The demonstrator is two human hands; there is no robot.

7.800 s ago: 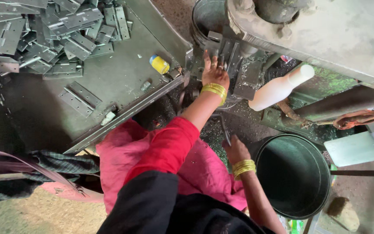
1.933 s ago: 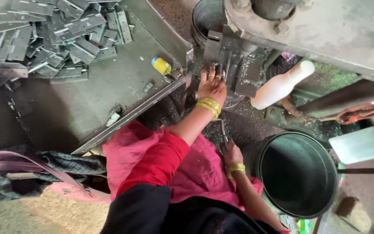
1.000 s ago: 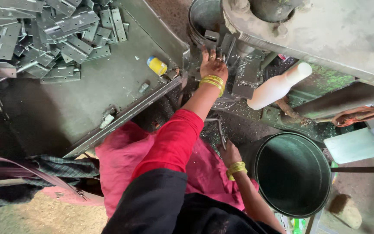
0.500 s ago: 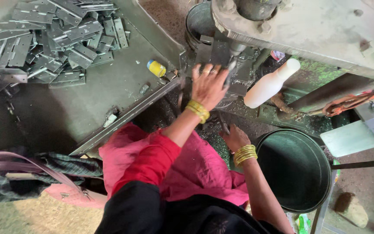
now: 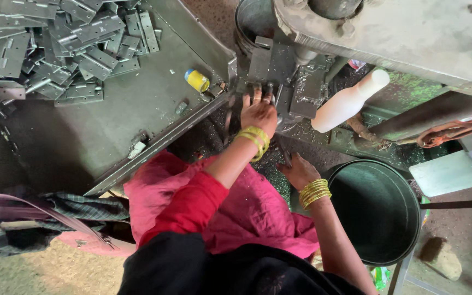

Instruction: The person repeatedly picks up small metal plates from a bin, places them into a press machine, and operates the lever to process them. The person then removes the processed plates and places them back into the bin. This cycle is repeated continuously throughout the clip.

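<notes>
At the press die (image 5: 271,71) the left hand (image 5: 258,112) reaches in, fingers spread against the tooling — whether it pinches a hinge piece I cannot tell, the fingertips being hidden. Lower down, the right hand (image 5: 300,170) lies half curled by the dark bucket (image 5: 381,210), its grasp also unclear. Much seems left: a large heap of hinge plates (image 5: 55,43) waits on the metal tray (image 5: 137,120) — the bucket's contents cannot be made out.
</notes>
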